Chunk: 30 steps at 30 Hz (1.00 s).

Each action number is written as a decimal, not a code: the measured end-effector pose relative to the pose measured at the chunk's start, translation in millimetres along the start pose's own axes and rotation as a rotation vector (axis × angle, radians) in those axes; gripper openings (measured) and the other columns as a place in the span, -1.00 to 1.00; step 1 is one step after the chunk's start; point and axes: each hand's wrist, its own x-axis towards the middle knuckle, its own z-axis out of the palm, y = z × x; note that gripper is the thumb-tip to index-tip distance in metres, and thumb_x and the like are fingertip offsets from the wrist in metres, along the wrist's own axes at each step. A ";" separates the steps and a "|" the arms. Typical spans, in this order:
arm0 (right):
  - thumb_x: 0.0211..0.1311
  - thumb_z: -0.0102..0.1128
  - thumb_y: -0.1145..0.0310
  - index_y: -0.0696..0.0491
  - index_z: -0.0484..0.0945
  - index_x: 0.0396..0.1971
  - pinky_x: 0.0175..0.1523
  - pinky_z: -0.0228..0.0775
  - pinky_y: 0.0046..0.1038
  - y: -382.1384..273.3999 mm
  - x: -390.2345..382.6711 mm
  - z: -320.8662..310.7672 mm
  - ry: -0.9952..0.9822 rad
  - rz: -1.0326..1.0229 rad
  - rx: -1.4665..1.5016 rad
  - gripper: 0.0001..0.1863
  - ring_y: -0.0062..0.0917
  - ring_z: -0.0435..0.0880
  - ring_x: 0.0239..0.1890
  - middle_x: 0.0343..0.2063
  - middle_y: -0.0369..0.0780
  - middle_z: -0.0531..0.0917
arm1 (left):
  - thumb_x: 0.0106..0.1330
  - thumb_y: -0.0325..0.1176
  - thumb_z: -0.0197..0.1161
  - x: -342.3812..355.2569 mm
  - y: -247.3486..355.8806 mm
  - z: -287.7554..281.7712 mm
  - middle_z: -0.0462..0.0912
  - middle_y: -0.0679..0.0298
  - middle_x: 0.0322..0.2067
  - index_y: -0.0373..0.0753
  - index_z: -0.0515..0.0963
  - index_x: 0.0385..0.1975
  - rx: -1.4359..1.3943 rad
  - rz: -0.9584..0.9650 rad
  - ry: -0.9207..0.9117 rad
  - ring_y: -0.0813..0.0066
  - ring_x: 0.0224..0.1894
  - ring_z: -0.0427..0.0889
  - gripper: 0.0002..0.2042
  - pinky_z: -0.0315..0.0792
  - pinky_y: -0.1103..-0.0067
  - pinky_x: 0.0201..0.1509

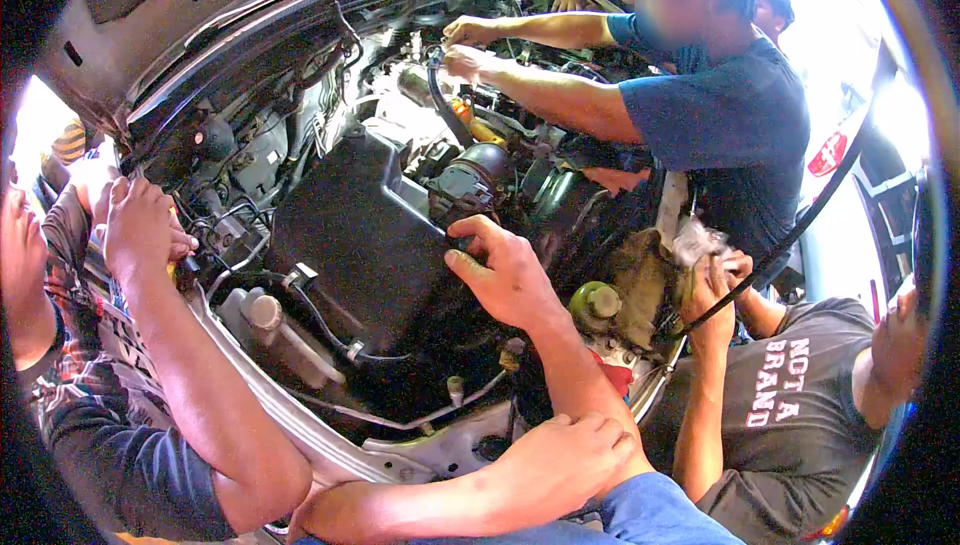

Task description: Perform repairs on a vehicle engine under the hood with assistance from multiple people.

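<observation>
My right hand [503,273] reaches into the engine bay with thumb and index finger closed on the right edge of a large black plastic cover [340,245]. Its other fingers curl beneath and are partly hidden. Across the lower edge lies my left forearm, and my left hand [570,457] rests on my right forearm [590,375] with its fingers curled in. Just beyond my right hand sits a round dark intake part [478,170]. To its right, lower down, is a yellow-green reservoir cap [597,303].
Co-workers lean in on several sides: bare hands [145,230] at the left, arms [560,95] at the far side, hands with a whitish cloth [708,270] at the right. A raised hood [130,15] hangs overhead. A black rod [790,235] slants across the right.
</observation>
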 end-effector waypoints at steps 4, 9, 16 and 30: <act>0.25 0.27 0.19 0.07 0.54 -0.02 -0.06 0.51 -0.16 -0.6 4.2 1.7 0.008 -0.001 -0.005 -0.62 -0.05 0.71 -0.16 -0.29 0.05 0.71 | 0.17 -0.38 0.18 -2.7 -3.8 -1.9 0.59 0.12 -0.20 -0.38 0.47 0.01 0.012 0.026 0.028 0.23 -0.07 0.60 -0.61 0.54 0.41 -0.03; 0.25 0.26 0.19 0.09 0.54 -0.02 -0.04 0.50 -0.14 -0.2 1.6 3.8 0.008 -0.014 0.000 -0.62 -0.03 0.70 -0.16 -0.28 0.05 0.71 | 0.18 -0.38 0.17 -4.3 -1.2 -1.1 0.59 0.11 -0.21 -0.38 0.47 0.00 0.006 0.026 0.031 0.22 -0.08 0.61 -0.62 0.54 0.40 -0.05; 0.25 0.26 0.19 0.09 0.54 -0.01 -0.03 0.50 -0.15 0.9 2.2 3.3 0.006 -0.010 0.005 -0.61 -0.02 0.70 -0.15 -0.29 0.06 0.70 | 0.18 -0.38 0.17 -4.0 -1.6 -0.3 0.60 0.12 -0.21 -0.37 0.47 -0.01 0.016 0.032 0.045 0.23 -0.09 0.60 -0.63 0.53 0.41 -0.04; 0.26 0.25 0.19 0.07 0.53 -0.02 -0.11 0.51 -0.14 -0.7 1.1 1.0 -0.009 0.006 -0.021 -0.63 -0.04 0.71 -0.22 -0.35 0.04 0.70 | 0.16 -0.37 0.20 -3.0 -0.1 0.9 0.56 0.16 -0.25 -0.32 0.46 -0.09 0.002 0.012 0.039 0.24 -0.11 0.59 -0.68 0.52 0.41 -0.06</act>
